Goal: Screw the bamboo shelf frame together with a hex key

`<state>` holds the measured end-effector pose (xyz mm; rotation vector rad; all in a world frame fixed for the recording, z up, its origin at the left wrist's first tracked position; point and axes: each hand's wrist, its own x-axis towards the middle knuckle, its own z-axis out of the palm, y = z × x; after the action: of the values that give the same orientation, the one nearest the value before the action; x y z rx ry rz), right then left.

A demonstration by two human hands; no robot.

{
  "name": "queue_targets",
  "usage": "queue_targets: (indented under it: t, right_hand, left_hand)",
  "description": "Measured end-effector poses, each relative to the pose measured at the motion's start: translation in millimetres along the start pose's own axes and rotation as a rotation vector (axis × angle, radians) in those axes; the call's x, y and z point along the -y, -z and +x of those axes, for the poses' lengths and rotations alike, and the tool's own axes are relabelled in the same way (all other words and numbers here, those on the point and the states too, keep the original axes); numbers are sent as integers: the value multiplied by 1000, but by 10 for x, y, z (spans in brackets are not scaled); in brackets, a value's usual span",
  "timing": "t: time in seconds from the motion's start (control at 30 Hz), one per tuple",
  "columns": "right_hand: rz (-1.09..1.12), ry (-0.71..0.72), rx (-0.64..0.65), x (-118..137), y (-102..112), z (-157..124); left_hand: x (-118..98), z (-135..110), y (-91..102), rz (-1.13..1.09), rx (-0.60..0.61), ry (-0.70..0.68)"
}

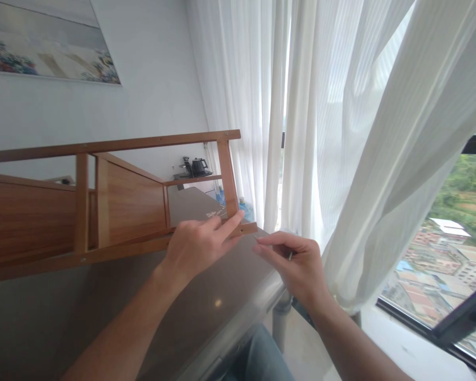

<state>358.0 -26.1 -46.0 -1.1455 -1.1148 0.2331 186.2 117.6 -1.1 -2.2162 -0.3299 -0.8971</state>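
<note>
A brown wooden frame (158, 142) with rails, uprights and panels lies on its side on the table, its end pointing right. My left hand (200, 241) grips the lower rail near that end, with the index finger stretched along the corner by the short upright (228, 174). Just right of the rail's tip, my right hand (297, 259) is closed in a pinch on a thin metal piece (291, 255). Only small bits of it show, so I cannot tell its kind. A gap separates the pinching fingertips from the rail, whose end face has a small hole.
The grey-brown table (222, 296) has a shiny front edge close to my knees. Farther back stand a black kettle (199, 166) and blue-tinted bottles (246, 210). White curtains (301, 106) hang before the window on the right. A picture (51, 42) is on the wall.
</note>
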Motion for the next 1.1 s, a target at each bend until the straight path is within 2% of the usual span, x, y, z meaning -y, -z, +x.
queue_targets:
  t: [0.13, 0.37, 0.6, 0.83, 1.1]
  right_hand:
    - [54, -84, 84, -16, -5, 42]
    - [0, -79, 116, 63, -41, 94]
    - [-74, 13, 107, 42, -140, 132]
    - [-200, 117, 64, 9, -208, 155]
    - [-326, 273, 10, -15, -243, 149]
  left_hand:
    - [-7, 3, 11, 23, -4, 10]
    - [-23, 7, 16, 20, 1, 22]
    - [-14, 11, 26, -29, 70, 46]
    - [-18, 14, 10, -8, -5, 31]
    - [-31, 20, 15, -38, -2, 50]
